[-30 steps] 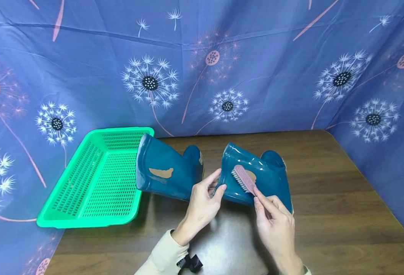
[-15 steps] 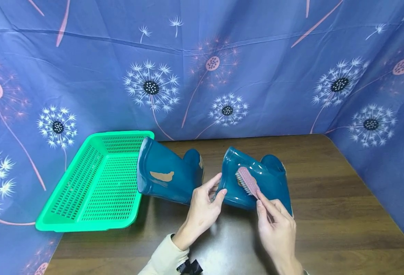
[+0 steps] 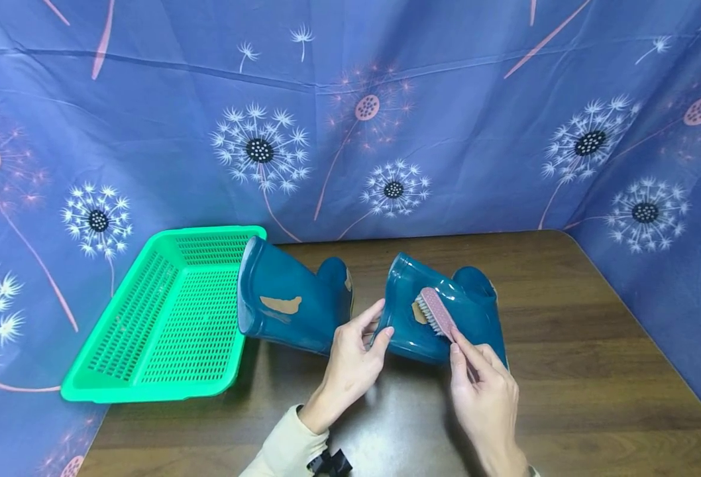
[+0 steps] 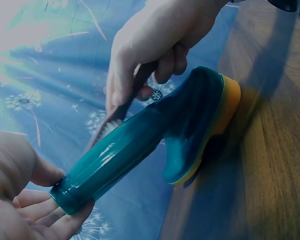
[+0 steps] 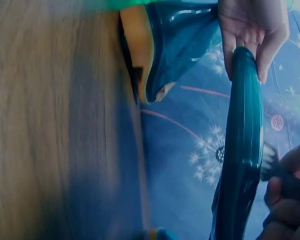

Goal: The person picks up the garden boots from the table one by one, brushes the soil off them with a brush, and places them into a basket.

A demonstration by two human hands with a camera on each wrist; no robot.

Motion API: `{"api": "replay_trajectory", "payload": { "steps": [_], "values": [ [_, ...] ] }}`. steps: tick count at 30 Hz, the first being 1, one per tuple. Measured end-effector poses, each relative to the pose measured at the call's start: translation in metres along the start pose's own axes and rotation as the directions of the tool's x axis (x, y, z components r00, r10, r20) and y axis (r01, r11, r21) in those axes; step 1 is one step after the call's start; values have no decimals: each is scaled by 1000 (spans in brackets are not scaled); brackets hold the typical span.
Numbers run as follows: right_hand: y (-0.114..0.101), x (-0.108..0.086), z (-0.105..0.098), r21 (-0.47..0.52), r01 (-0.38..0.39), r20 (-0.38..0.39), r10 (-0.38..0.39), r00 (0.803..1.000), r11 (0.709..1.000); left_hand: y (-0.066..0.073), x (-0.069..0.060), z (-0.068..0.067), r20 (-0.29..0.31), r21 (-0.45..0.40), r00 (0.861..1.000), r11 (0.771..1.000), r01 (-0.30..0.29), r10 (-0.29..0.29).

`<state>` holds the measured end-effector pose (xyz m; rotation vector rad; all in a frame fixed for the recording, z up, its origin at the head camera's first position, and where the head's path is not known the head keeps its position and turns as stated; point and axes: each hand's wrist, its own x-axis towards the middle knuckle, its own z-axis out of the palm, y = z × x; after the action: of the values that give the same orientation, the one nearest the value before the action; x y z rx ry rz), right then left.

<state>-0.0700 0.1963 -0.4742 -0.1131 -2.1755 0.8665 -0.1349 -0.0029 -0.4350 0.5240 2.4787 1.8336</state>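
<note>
Two teal rain boots stand on the table with their shafts leaning left. My left hand (image 3: 353,364) pinches the top rim of the right boot (image 3: 410,281), thumb on one side and fingers on the other, as the left wrist view shows. A pink scrubbing brush (image 3: 436,310) with pale bristles is gripped by its handle in my right hand (image 3: 484,397). Its bristles lie against the boot's shaft, beside a tan patch (image 3: 419,313). The left boot (image 3: 293,285) bears another tan patch and is touched by neither hand. In the left wrist view, the held boot shows a yellow sole (image 4: 225,107).
A green plastic basket (image 3: 148,391) with slotted walls stands at the left, close by the left boot's opening. Blue dandelion-print cloth (image 3: 476,132) hangs behind and at both sides of the wooden table (image 3: 583,371). A black object (image 3: 331,462) sits at my left wrist.
The brush has shifted right across the boot's shaft, uncovering the left part of the tan patch. My left hand keeps its hold on the rim, and both boots stay in place.
</note>
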Motion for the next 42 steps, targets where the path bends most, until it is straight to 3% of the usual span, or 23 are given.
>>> {"api": "replay_trajectory", "payload": {
  "steps": [5, 12, 19, 22, 26, 30, 35, 42],
  "values": [
    [-1, -1, 3, 37, 66, 40, -67, 997, 997, 1, 1, -1, -7, 2, 1000, 1000, -4, 4],
    [6, 4, 0, -61, 7, -18, -8, 1000, 998, 2, 2, 0, 3, -3, 1000, 1000, -6, 6],
    [4, 1, 3, 36, 64, 12, -64, 998, 997, 2, 2, -1, -7, 0, 1000, 1000, -12, 12],
    [4, 1, 4, 9, 73, 23, -73, 997, 997, 1, 1, -1, -10, 4, 1000, 1000, -8, 8],
    [9, 4, 2, -46, 34, -18, -35, 999, 998, 1, 1, 0, -4, 4, 1000, 1000, -1, 1],
    [11, 4, 0, -35, 11, -50, -12, 999, 999, 1, 2, 1, 2, 0, 1000, 1000, 0, 0],
    [8, 0, 2, 41, 55, -1, -55, 998, 998, 1, 2, 1, 2, 1, 1000, 1000, -5, 5],
    [11, 0, 3, -32, 24, -12, -24, 1000, 999, 1, 1, 0, 1, 11, 1000, 1000, -4, 4]
  ]
}}
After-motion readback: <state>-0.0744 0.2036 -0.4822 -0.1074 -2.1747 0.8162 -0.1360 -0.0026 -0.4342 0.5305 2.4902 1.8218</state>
